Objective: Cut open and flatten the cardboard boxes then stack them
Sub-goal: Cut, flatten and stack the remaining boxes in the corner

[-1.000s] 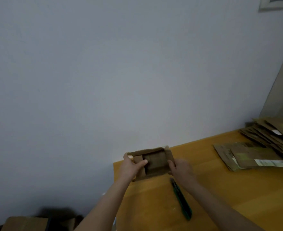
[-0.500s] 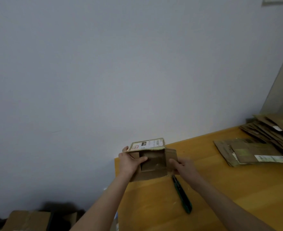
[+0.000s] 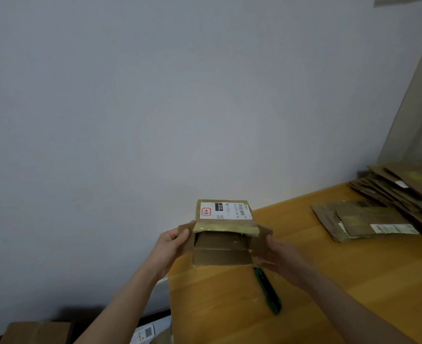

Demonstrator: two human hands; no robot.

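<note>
Wooden table [image 3: 354, 281] — green knife [image 3: 269, 292], flattened cardboard [image 3: 361, 220] lying on it.

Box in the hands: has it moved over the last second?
Yes. The box has tipped, its labelled side swinging up against the wall, while the green knife lies unmoved on the table.

Two hands: left hand [image 3: 171, 247] and right hand [image 3: 284, 258]. One cardboard box [image 3: 221, 249], open, held between the fingers of both. One shipping label [image 3: 226, 210], on the panel beyond the fingertips. One green knife [image 3: 268, 291], just below the right fingers. Two lots of flattened cardboard, well right of the right fingers: small pile [image 3: 361, 222] and fanned stack [image 3: 398, 187], sheets too overlapped to count. One table [image 3: 304, 306]. One brown carton [image 3: 36, 332], far down-left of the left fingers.
</note>
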